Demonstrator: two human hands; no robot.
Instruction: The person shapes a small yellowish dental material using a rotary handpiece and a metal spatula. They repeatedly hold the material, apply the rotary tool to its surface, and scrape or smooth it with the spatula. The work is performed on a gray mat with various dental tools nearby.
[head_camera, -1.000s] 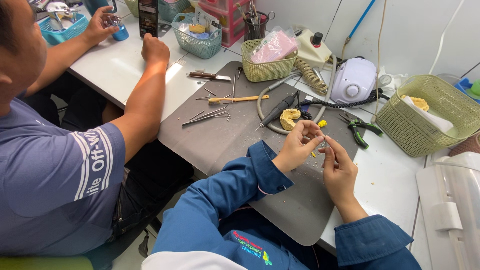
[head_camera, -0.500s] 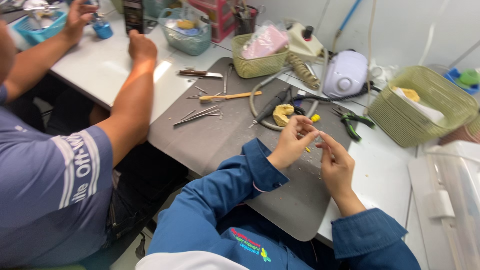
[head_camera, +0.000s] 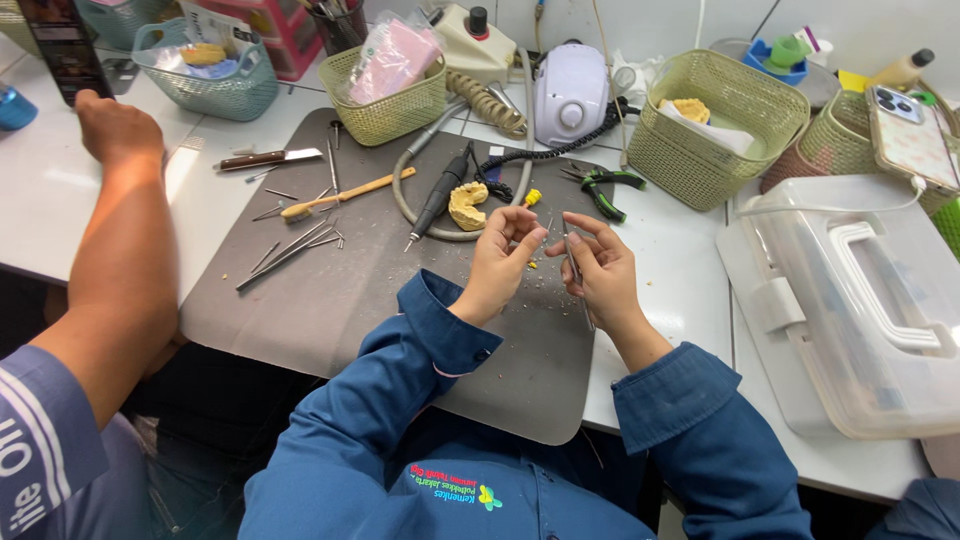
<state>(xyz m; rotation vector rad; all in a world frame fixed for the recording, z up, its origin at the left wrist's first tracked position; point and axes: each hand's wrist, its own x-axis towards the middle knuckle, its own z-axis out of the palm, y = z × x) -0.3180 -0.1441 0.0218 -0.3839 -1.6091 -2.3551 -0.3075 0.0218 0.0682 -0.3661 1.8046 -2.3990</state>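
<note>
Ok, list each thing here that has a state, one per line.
left hand: raised above the mat, fingers curled.
right hand: pinching a thin metal tool.
yellow dental cast: lying on the grey mat, untouched.
handpiece: lying on the mat.
green-handled pliers: lying on the mat's edge.
clear plastic case: lid shut.

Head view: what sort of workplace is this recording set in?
Probably a dental laboratory bench. A yellow plaster dental cast lies on the grey work mat beside a rotary handpiece cabled to its white micromotor control unit, with fine metal hand instruments scattered about.
</note>
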